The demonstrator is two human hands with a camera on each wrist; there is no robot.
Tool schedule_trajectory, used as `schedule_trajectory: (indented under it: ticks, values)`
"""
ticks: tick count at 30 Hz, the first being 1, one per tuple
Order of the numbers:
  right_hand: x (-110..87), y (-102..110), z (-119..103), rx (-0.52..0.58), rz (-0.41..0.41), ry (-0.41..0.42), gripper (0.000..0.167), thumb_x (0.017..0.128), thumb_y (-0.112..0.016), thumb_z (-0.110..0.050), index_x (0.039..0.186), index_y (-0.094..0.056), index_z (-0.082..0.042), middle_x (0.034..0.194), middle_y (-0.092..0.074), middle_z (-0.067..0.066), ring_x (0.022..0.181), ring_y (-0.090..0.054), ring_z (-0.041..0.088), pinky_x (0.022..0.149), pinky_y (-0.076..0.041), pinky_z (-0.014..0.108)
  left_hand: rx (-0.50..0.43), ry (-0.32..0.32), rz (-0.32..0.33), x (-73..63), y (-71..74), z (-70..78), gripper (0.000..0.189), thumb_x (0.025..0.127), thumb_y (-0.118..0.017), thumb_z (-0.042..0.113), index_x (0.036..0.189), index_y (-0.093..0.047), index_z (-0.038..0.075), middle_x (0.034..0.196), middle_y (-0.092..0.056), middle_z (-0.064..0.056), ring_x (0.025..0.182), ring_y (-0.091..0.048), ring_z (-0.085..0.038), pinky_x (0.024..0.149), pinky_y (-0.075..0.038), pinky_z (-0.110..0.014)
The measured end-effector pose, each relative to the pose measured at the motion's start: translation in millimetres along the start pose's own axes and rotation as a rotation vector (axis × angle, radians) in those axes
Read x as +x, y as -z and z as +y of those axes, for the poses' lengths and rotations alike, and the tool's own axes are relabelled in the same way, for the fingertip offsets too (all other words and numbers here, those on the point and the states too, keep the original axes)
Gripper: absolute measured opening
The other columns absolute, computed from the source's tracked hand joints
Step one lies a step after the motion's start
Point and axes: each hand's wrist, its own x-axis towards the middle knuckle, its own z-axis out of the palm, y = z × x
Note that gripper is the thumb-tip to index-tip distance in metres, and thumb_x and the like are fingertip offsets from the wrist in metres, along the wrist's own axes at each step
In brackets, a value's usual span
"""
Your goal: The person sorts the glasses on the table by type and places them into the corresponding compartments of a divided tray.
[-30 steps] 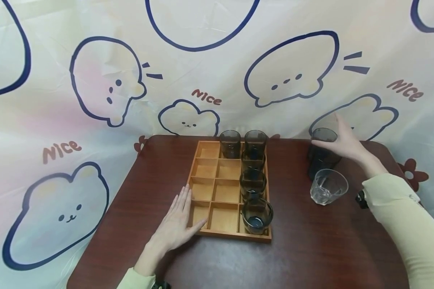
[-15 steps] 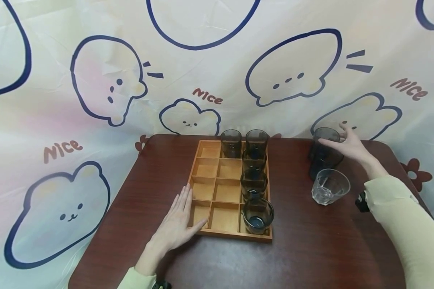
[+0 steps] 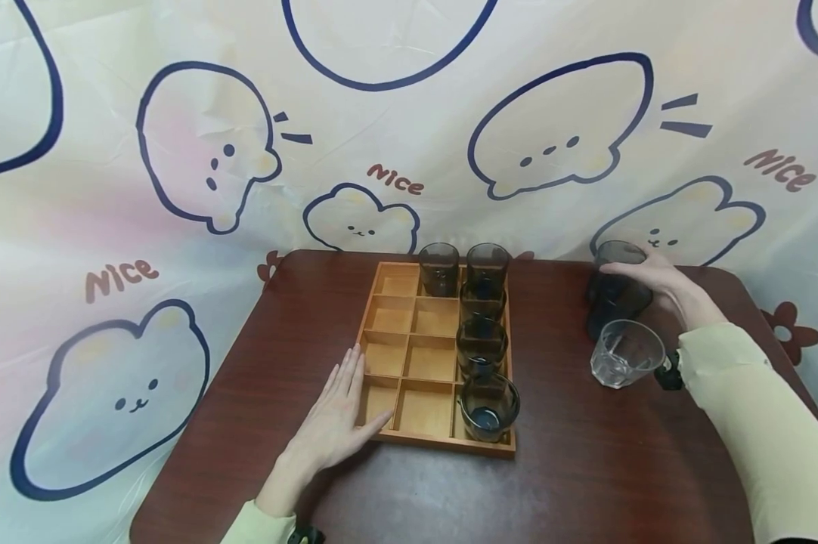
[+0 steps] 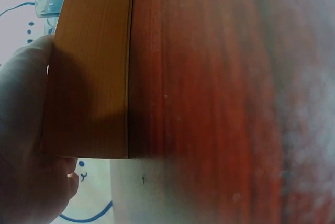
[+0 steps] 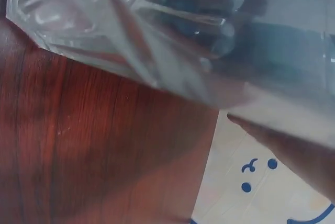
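My left hand [image 3: 334,415] lies along the left edge of a wooden divided tray [image 3: 426,408], fingers straight against its side and thumb over the near-left corner. In the left wrist view the thumb side touches the tray's wall [image 4: 94,77]. Smoky dark glasses stand in the right column, the nearest one [image 3: 488,408] at the front, and another [image 3: 439,270] in the back middle compartment. My right hand [image 3: 664,279] grips a tall dark glass [image 3: 613,253] near its rim, thumb in front and fingers behind, at the back right of the table.
A clear glass [image 3: 627,353] sits just in front of the held one, tilted-looking in the head view. Another dark glass [image 3: 616,313] shows close beneath the right hand. The dark red table [image 3: 572,468] ends at a patterned cloth [image 3: 354,136] behind.
My right hand has lowered slightly and its fingers have closed round the dark glass's rim. The left hand stays on the tray edge.
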Motion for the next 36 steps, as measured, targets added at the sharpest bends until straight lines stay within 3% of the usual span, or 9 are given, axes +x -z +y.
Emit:
schedule_trajectory:
  ticks: [7,17,21,26,31,36]
  values:
    - [0.3,-5,0,-0.05,0.063,0.012,0.104,0.109,-0.065,-0.043,0.174,0.002,0.004,0.178,0.005,0.041,0.165,-0.006,0.064,0.132,-0.015,0.08,0.006,-0.003,-0.001,0.1,1.1,0.0,0.108,0.103,-0.064,0.061,0.173,-0.017,-0.007,0.185,-0.009,-0.024,0.173,-0.015,-0.039,0.14,-0.022,-0.057]
    - [-1.5,-11,3,0.002,0.177,-0.019,0.117,0.102,-0.071,-0.058,0.176,0.002,-0.003,0.181,0.01,0.034,0.168,-0.004,0.06,0.135,-0.018,0.074,0.003,-0.005,0.004,-1.8,-0.1,-0.7,0.108,0.103,-0.064,0.062,0.172,-0.019,-0.007,0.185,-0.01,-0.024,0.173,-0.017,-0.04,0.14,-0.023,-0.058]
    - [-0.1,-12,3,-0.039,0.214,0.034,0.119,0.102,-0.069,-0.06,0.175,0.001,0.002,0.18,0.003,0.038,0.167,-0.008,0.061,0.133,-0.021,0.075,0.002,-0.007,0.006,-1.4,0.2,-0.5,0.107,0.103,-0.065,0.061,0.173,-0.019,-0.007,0.185,-0.01,-0.024,0.173,-0.017,-0.039,0.14,-0.023,-0.058]
    - [1.9,-14,3,-0.134,0.267,0.127,0.107,0.104,-0.064,-0.061,0.175,-0.012,0.001,0.177,-0.016,0.04,0.163,-0.021,0.063,0.129,-0.029,0.078,-0.004,-0.009,0.008,-1.1,0.8,0.5,0.107,0.103,-0.065,0.061,0.173,-0.019,-0.007,0.185,-0.009,-0.023,0.173,-0.016,-0.039,0.14,-0.023,-0.058]
    - [1.0,-10,-4,-0.21,0.257,0.125,0.109,0.103,-0.068,-0.06,0.175,-0.013,0.001,0.176,-0.015,0.042,0.161,-0.021,0.065,0.126,-0.029,0.081,-0.001,-0.006,0.01,-0.5,0.6,0.3,0.107,0.103,-0.065,0.06,0.173,-0.018,-0.007,0.185,-0.009,-0.023,0.173,-0.016,-0.038,0.14,-0.022,-0.058]
    - [3.8,-2,-8,-0.2,0.176,0.04,0.12,0.1,-0.076,-0.053,0.174,0.0,0.004,0.178,-0.001,0.042,0.164,-0.011,0.065,0.13,-0.024,0.079,0.003,-0.01,0.012,-0.7,1.4,1.0,0.107,0.103,-0.065,0.06,0.172,-0.018,-0.007,0.185,-0.01,-0.024,0.173,-0.016,-0.039,0.14,-0.022,-0.057]
